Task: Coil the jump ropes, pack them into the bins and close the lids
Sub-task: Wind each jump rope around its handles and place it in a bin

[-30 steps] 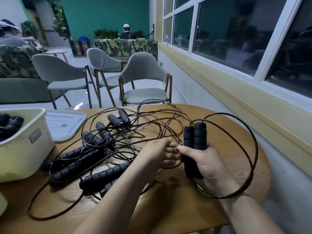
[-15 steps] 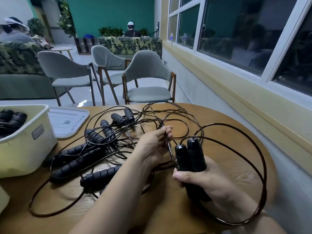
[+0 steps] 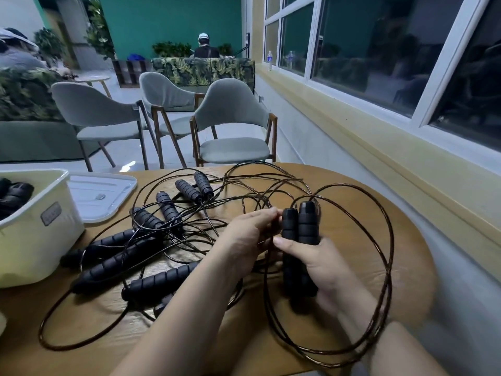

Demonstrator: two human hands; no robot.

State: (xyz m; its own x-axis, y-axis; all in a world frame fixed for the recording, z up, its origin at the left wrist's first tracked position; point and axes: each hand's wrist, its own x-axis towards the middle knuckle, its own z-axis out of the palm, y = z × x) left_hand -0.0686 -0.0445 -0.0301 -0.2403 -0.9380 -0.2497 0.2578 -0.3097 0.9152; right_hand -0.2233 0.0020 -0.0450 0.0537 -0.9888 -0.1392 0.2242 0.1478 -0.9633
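My right hand (image 3: 314, 264) grips two black foam jump-rope handles (image 3: 299, 226) upright, side by side. Their thin dark cord (image 3: 387, 256) hangs in wide loops around my right wrist. My left hand (image 3: 246, 234) pinches that cord just left of the handles' tops. A tangle of other jump ropes (image 3: 151, 240) with several black handles lies on the round wooden table (image 3: 414, 280). A cream bin (image 3: 35, 240) stands open at the left, with black handles inside it. Its white lid (image 3: 100, 196) lies flat behind it.
Three grey chairs (image 3: 230, 126) stand beyond the table's far edge. A wall with a yellow sill and windows (image 3: 379, 147) runs along the right. People sit in the background. A rope loop (image 3: 51, 340) reaches toward the table's near left edge.
My right hand raised the handles back upright and moved them toward my left hand. My left hand slid along the cord to the handles' tops, and the loops now number more around my right wrist.
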